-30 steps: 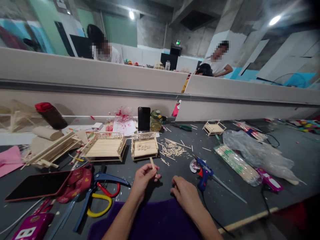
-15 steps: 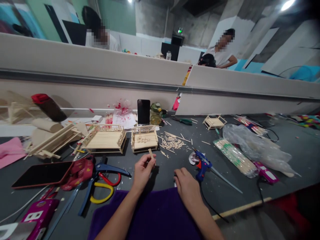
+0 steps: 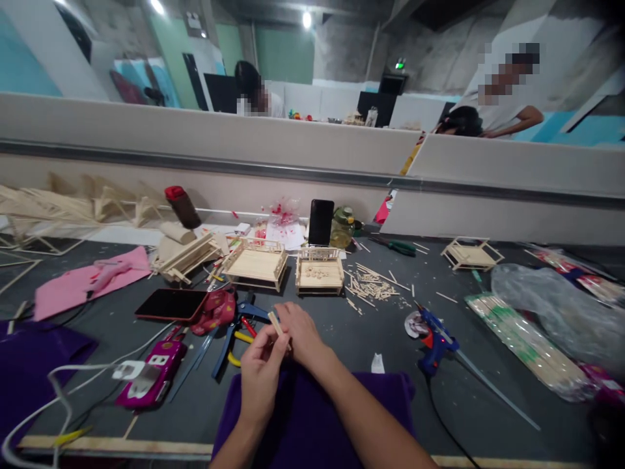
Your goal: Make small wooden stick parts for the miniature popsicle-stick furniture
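Both of my hands meet just above a purple cloth (image 3: 312,417) at the near table edge. My left hand (image 3: 261,374) pinches a short wooden stick (image 3: 277,324) that points up and away. My right hand (image 3: 300,332) closes its fingers on the same stick from the right. Past my hands stand two small models built of wooden sticks, a wider one (image 3: 256,262) and a narrower one (image 3: 319,272). Blue-handled cutters (image 3: 234,332) lie just left of my hands.
A blue glue gun (image 3: 434,332) with its cable lies to the right, beside bundled sticks in plastic (image 3: 517,345). Loose cut sticks (image 3: 374,286), a phone (image 3: 321,222) and a jar stand farther back. A tablet (image 3: 170,303), a pink case and a pink sheet lie left. Two people work beyond the partition.
The camera has swung left. My right hand left the table and came over to the stick held by my left hand, which drew closer in over the cloth.
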